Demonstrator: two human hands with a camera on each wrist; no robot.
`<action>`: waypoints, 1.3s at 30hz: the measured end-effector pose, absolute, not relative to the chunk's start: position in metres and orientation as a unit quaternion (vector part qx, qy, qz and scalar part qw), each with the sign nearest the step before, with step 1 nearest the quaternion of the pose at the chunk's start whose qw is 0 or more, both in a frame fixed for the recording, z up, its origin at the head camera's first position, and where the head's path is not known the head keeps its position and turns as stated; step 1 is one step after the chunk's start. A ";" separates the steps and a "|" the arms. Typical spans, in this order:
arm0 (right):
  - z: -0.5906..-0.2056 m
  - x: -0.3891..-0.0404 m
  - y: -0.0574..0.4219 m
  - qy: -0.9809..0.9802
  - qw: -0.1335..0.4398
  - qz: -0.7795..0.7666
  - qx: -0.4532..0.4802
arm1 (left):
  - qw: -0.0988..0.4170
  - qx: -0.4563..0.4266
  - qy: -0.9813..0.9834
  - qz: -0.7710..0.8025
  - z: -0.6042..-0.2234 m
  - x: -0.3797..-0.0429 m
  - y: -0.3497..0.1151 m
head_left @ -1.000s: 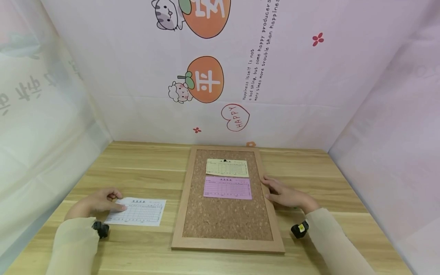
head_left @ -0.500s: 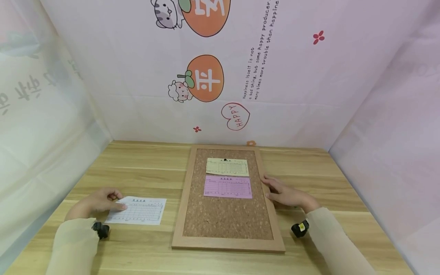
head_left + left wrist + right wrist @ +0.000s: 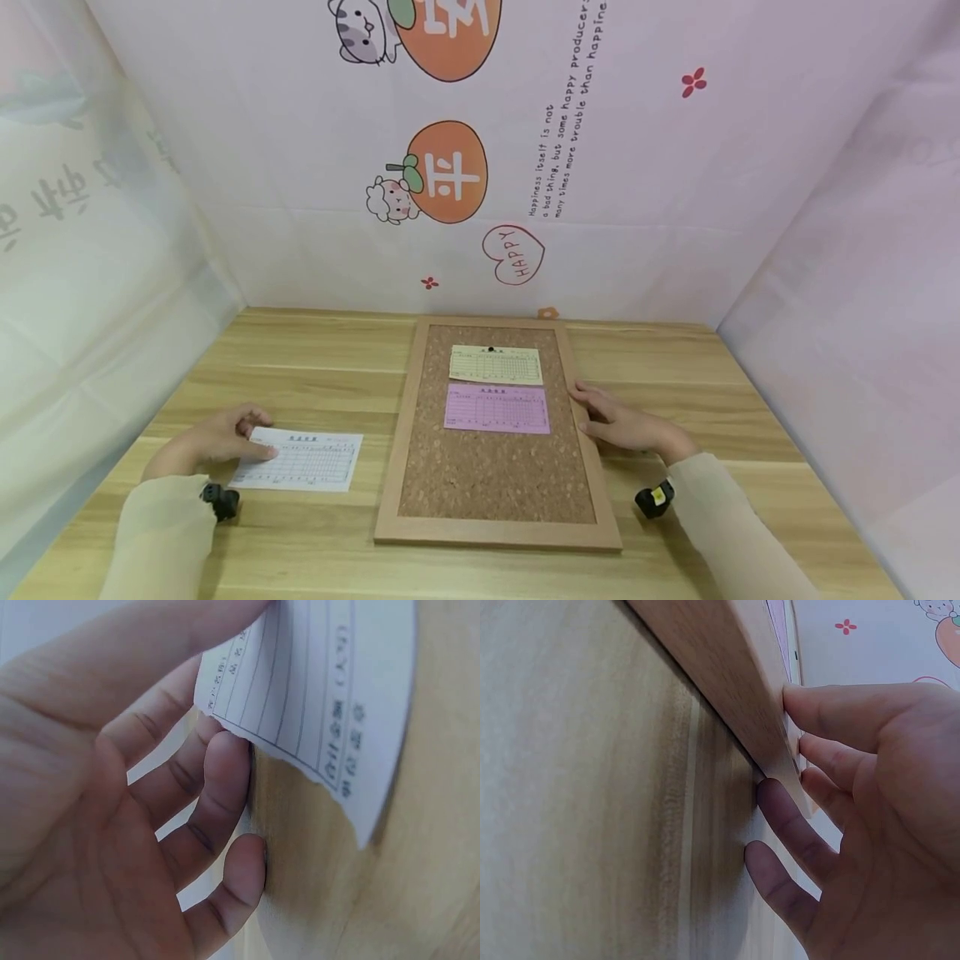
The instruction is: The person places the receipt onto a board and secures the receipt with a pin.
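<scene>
At the left of the table, my left hand (image 3: 213, 440) pinches the left end of a white printed form slip (image 3: 318, 464), thumb on top. In the left wrist view the slip's torn edge (image 3: 289, 756) curves out from under the thumb, the other fingers loosely bent beneath. My right hand (image 3: 628, 425) touches the right side of a wood-framed corkboard (image 3: 495, 479). In the right wrist view its thumb and fingers lie along the wooden frame (image 3: 720, 671). On the cork are a yellow slip (image 3: 495, 368) under a black pushpin (image 3: 491, 349) and a purple slip (image 3: 497, 414) below it.
The wood-grain table (image 3: 315, 350) is enclosed by printed white cloth walls (image 3: 630, 250) at the back and both sides. Small black wrist cameras (image 3: 654, 500) are strapped at both sleeves. A strip of table lies between the white slip and the corkboard.
The white slip's upper left corner, bent earlier, now lies straighter, and the left hand's fingers have shifted slightly. The right hand and corkboard stay in place.
</scene>
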State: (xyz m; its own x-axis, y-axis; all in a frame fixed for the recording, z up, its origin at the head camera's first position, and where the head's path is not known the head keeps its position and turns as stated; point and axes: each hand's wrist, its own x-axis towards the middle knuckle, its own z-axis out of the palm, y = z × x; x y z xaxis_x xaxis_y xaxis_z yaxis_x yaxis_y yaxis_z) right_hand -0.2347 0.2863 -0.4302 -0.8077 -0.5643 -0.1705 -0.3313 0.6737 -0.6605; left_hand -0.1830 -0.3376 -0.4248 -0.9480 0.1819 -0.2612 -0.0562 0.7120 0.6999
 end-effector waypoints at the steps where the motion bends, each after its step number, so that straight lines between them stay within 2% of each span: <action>1: -0.430 -0.235 0.287 0.896 0.185 -0.318 -0.249 | 0.160 0.034 0.912 0.376 -0.424 -0.183 -0.338; 22: -0.431 -0.234 0.286 0.900 0.174 -0.307 -0.255 | 0.159 0.028 0.894 0.419 -0.424 -0.182 -0.342; 39: -0.430 -0.233 0.286 0.898 0.180 -0.313 -0.250 | 0.136 0.067 0.884 0.441 -0.424 -0.189 -0.343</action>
